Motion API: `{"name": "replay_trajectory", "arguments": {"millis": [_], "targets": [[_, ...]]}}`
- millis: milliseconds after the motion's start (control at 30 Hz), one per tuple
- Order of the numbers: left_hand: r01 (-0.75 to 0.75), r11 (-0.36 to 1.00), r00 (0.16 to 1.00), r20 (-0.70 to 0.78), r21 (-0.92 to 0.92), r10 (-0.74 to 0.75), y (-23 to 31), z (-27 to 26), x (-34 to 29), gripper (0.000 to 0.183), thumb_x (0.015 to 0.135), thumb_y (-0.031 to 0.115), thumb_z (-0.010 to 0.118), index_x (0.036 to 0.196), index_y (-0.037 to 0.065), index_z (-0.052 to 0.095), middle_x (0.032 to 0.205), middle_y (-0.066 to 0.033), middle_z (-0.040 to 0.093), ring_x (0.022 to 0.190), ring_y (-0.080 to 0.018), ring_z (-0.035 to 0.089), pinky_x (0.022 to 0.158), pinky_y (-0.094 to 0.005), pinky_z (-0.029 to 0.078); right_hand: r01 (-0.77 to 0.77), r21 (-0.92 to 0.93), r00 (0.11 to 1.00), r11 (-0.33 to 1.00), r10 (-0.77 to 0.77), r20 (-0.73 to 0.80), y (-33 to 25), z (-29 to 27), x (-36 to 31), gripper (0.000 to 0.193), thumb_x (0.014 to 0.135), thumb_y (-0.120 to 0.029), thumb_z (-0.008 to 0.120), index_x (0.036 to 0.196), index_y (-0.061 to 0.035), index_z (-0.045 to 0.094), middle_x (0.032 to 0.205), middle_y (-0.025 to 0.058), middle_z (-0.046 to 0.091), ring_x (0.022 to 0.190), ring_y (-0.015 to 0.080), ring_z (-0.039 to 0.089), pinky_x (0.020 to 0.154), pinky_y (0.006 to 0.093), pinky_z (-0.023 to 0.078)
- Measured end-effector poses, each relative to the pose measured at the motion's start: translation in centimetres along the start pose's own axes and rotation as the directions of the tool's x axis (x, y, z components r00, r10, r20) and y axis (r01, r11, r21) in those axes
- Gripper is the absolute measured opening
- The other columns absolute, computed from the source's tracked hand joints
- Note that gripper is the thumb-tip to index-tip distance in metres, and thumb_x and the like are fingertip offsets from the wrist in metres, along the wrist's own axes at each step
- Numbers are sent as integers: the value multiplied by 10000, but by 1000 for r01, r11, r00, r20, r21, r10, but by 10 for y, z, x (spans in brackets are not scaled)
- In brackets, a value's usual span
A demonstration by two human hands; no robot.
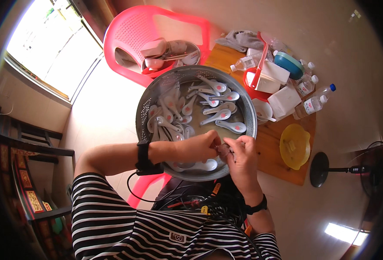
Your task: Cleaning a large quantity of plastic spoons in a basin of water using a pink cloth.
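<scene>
My left hand (202, 145) and my right hand (242, 157) meet over the near right side of a grey metal basin (186, 75). The fingers of both are closed on a small, crumpled, greyish-pink thing (224, 150); its kind does not show. Inside the basin, several white soup spoons (231, 126) with red flower prints lie heaped, mostly left and far right, in what looks like shallow water. One white spoon (208, 165) lies by the near wall, below my left wrist. My left forearm crosses the near left rim and hides some spoons.
A pink plastic chair (124, 32) beyond the basin bears bowls and chopsticks. On the wooden table (265, 149) at right are plastic bottles (311, 105), white boxes, a teal container (288, 65), a red-handled utensil and a yellow bowl (294, 147). Black cables (187, 197) cross my lap.
</scene>
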State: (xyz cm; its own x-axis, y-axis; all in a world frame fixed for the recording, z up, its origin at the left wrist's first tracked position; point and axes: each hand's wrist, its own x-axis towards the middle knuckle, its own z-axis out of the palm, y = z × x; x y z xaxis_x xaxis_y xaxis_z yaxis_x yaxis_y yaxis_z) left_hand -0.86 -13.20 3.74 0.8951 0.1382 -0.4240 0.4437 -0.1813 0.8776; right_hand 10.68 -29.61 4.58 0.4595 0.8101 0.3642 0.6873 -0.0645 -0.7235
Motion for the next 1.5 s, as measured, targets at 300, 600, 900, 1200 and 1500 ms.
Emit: {"name": "replay_trajectory", "arguments": {"millis": [300,600,900,1200,1500], "targets": [[-257,961,966,-9,99,260,16,-6,-24,350,949,143,606,1204,-47,460,993,-149,640,816,-211,646,734,-318,516,40,-299,999,953,-40,6,6,-9,-1,257,810,-10,739,1053,-89,715,930,97,573,812,287,612,682,387,494],[156,891,926,378,-426,19,32,-17,-42,471,1080,418,416,1144,0,624,669,10,488,508,-57,356,496,-228,324,-46,-5,999,999,46,2,10,-27,0,108,905,-27,683,1005,-60,709,894,86,598,812,239,633,702,327,500],[19,924,991,131,-381,34,36,3,-39,336,1067,288,480,1135,-28,573,927,-98,667,793,-146,710,655,-264,563,-35,168,988,985,60,-145,-9,-31,10,120,927,-115,698,1022,-41,694,999,109,599,855,248,610,758,346,500],[-13,815,1000,2,-579,17,32,16,-44,337,1070,200,499,1291,-55,506,1193,-169,657,1113,-236,671,962,-351,557,-119,14,977,993,120,-178,-11,-21,20,164,970,-181,667,993,-20,687,902,138,569,688,291,604,599,379,483],[-82,859,994,17,-505,105,20,17,-48,375,1087,166,442,1392,-52,439,1356,-160,589,1232,-232,603,1058,-363,509,-340,171,921,925,364,-137,2,-23,25,258,994,-224,643,908,19,629,772,137,580,680,298,594,632,379,486]]}}
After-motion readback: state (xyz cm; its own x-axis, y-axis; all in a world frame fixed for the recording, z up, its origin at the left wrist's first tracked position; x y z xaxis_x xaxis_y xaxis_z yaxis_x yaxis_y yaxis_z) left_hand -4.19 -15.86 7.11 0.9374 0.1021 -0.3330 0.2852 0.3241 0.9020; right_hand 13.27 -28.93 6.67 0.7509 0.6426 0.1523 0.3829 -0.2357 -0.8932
